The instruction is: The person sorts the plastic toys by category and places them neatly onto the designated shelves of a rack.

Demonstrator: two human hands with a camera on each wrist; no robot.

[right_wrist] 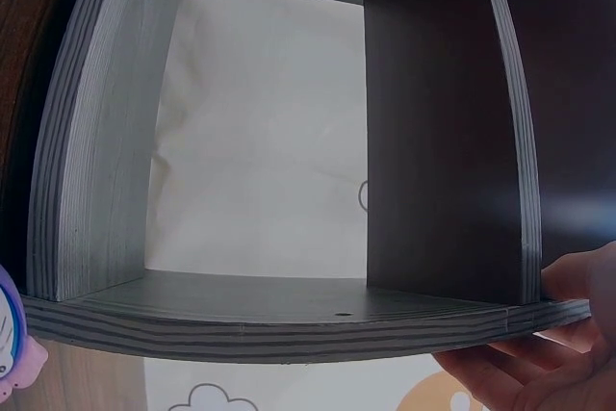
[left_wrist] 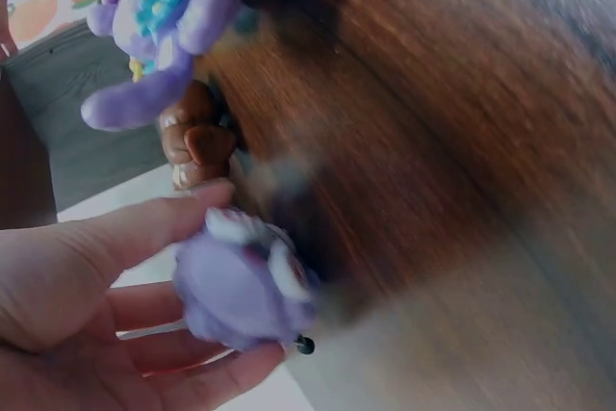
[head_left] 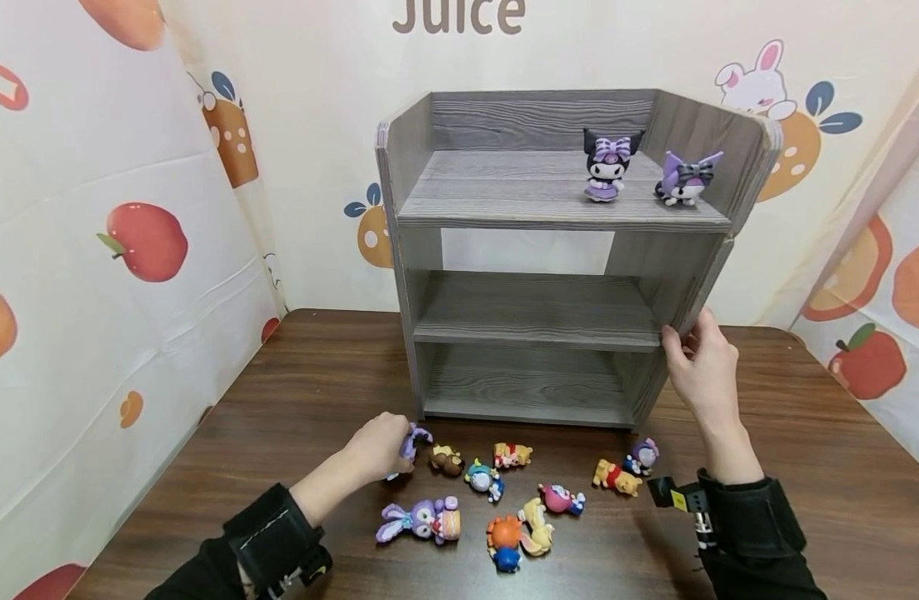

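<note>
My left hand [head_left: 377,447] pinches a small purple figurine [left_wrist: 236,281] between thumb and fingers, low over the table in front of the shelf's left corner. Much of this figurine hides behind the hand in the head view. Beside it are a brown figurine [head_left: 447,460] and a long-eared purple rabbit figurine [head_left: 422,520]. My right hand [head_left: 705,367] grips the right side panel of a grey wood-grain shelf unit [head_left: 534,335], thumb on the inner side and fingers outside. Two black-and-purple figurines, one upright [head_left: 606,171] and one lower and wider [head_left: 686,181], stand on its top shelf.
Several small figurines lie on the brown table [head_left: 339,358], among them a blue-and-teal one [head_left: 484,479], a yellow bear in red [head_left: 616,477], a pink one [head_left: 558,498] and an orange-and-blue one [head_left: 504,537]. Fruit-printed cloth [head_left: 317,125] hangs behind and at both sides.
</note>
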